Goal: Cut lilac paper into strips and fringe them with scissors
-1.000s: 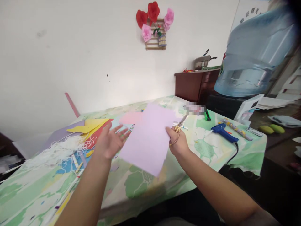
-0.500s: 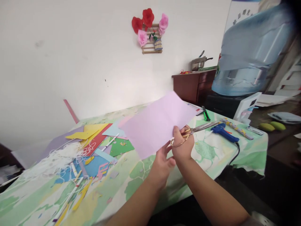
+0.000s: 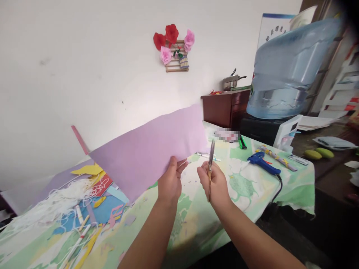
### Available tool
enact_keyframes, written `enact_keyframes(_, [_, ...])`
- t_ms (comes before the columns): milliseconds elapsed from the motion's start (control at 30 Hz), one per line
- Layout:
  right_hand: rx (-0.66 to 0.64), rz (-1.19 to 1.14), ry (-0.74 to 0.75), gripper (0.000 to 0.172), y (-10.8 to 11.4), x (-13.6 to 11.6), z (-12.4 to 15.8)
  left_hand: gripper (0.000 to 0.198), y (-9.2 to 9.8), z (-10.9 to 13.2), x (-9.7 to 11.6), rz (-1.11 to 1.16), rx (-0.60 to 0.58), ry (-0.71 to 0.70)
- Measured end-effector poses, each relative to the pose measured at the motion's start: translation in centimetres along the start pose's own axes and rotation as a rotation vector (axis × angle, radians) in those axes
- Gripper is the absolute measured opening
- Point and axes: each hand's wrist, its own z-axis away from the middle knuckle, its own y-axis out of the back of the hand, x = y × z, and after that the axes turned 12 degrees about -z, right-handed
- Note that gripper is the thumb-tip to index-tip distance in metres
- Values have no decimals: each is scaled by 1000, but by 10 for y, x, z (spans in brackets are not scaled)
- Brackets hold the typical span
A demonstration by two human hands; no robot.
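A large sheet of light purple paper (image 3: 151, 149) is raised above the table, tilted up toward me. My left hand (image 3: 171, 181) pinches its lower edge, thumb in front and fingers behind. To the right of the paper, apart from it, my right hand (image 3: 214, 183) grips a pair of scissors (image 3: 211, 160) with gold-coloured handles. The blades point upward and appear edge-on, so whether they are spread cannot be made out. Beyond the hands, a white pen (image 3: 209, 157) lies on the patterned tablecloth (image 3: 190, 224).
At left lie white string (image 3: 67, 194), yellow paper (image 3: 86, 170), blue paper (image 3: 103, 213) and paper scraps. A blue glue gun (image 3: 263, 163), a green utility knife (image 3: 242, 142) and a wrapped stick (image 3: 277, 157) lie at right. A water bottle (image 3: 280, 78) stands behind.
The purple paper has swung left and turned, now held by my left hand alone. My right hand has come away from it, and the scissors have turned from pointing right to pointing up.
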Motion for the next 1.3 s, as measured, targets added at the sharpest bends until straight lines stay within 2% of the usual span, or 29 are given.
enact_keyframes(100, [-216,130,-165,28,12,0,11,15,4,-7,11,-57,48,-43])
enact_keyframes(167, [-332,123,-291,32,15,0,17,13,5,-7,15,-77,71,-74])
enact_keyframes(267, [-415,88,-353,35,15,0,22,11,4,-1,15,-93,90,-57])
enact_keyframes(500, [-383,127,-210,30,9,2,25,12,2,17,6,-159,154,-28])
enact_keyframes(667, [-387,118,-163,27,6,2,32,14,5,18,9,-225,311,-27])
enact_keyframes(767, [-413,108,-143,27,6,2,34,18,7,20,11,-297,347,-31])
enact_keyframes(1000, [-433,71,-170,27,2,3,37,28,6,36,12,-442,342,-12])
enact_keyframes(1200, [-407,35,-150,24,6,-2,41,27,9,48,14,-676,279,84])
enact_keyframes(1300, [-411,24,-149,23,6,-6,41,22,13,50,6,-569,241,54])
